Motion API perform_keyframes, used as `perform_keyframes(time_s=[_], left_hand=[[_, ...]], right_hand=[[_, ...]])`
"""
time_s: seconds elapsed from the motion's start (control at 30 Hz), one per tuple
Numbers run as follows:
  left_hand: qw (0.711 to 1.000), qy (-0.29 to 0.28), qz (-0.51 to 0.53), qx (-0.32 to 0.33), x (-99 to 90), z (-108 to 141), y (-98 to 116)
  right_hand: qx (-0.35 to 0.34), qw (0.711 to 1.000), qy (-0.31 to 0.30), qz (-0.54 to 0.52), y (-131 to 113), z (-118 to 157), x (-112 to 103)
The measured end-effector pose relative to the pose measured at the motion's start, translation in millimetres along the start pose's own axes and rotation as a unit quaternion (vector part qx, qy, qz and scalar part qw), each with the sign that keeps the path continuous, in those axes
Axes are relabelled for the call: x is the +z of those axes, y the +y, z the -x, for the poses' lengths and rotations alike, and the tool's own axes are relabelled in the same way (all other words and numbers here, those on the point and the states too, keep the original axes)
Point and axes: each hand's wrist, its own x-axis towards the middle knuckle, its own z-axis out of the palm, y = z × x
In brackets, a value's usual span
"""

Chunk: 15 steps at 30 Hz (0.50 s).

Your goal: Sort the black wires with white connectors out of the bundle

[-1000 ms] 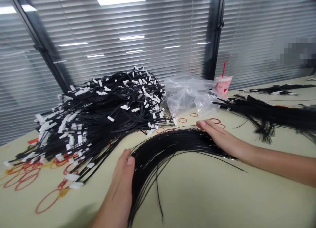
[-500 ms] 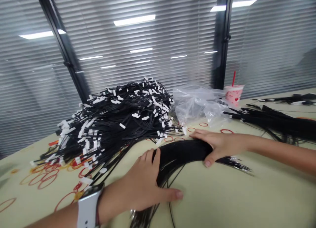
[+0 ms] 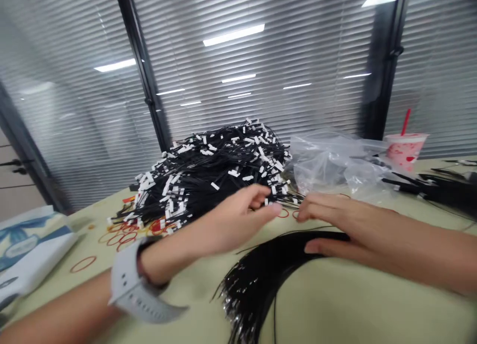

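Observation:
A thick curved bundle of black wires (image 3: 266, 264) lies on the table, its shiny bare ends fanned out at the lower left. My right hand (image 3: 339, 219) is over the bundle's right part. Its thumb lies across the wires, while the bent fingers reach past their far edge near a red rubber band (image 3: 296, 215); thumb and fingers are apart. My left hand (image 3: 238, 219) is raised off the bundle, holding nothing visible, thumb stretched out and fingers loosely bent. Close to its fingertips is another red rubber band (image 3: 283, 213). A grey watch (image 3: 128, 279) is on the left wrist.
Behind the hands rises a large pile of black wires with white tags (image 3: 223, 165). To its right are clear plastic bags (image 3: 328, 160), a pink cup with red straw (image 3: 405, 150) and more black wires (image 3: 443, 187). Rubber bands (image 3: 122, 234) and a blue-white packet (image 3: 32, 249) lie left.
My left hand has let go of the bundle and moved up and right toward the rubber bands. My right hand's fingers have loosened around the wires. The view has swung left.

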Motion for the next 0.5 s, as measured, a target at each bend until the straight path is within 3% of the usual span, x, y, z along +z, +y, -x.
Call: perform_keyframes(time_s=[0.07,0.13,0.17,0.27,0.37,0.5], left_hand=[[0.995,0.056,0.064,0.056,-6.2,-25,16],[0.974,0.131,0.15,0.105,-9.9,-50,30],[0.959,0.155,0.204,0.124,-10.9,-61,36],[0.915,0.208,0.304,0.166,-12.0,-81,52],[0.894,0.231,0.32,0.212,-11.9,-84,62],[0.885,0.207,0.352,0.224,-14.0,-78,65]], right_hand=[[0.049,0.99,-0.093,-0.099,-31,-2,13],[0.075,0.945,-0.166,-0.27,-54,-6,31],[0.075,0.921,-0.169,-0.343,-62,-10,41],[0.032,0.858,-0.117,-0.499,-72,-31,59],[-0.046,0.794,-0.032,-0.605,-76,-55,63],[-0.091,0.725,-0.029,-0.683,-81,-71,58]])
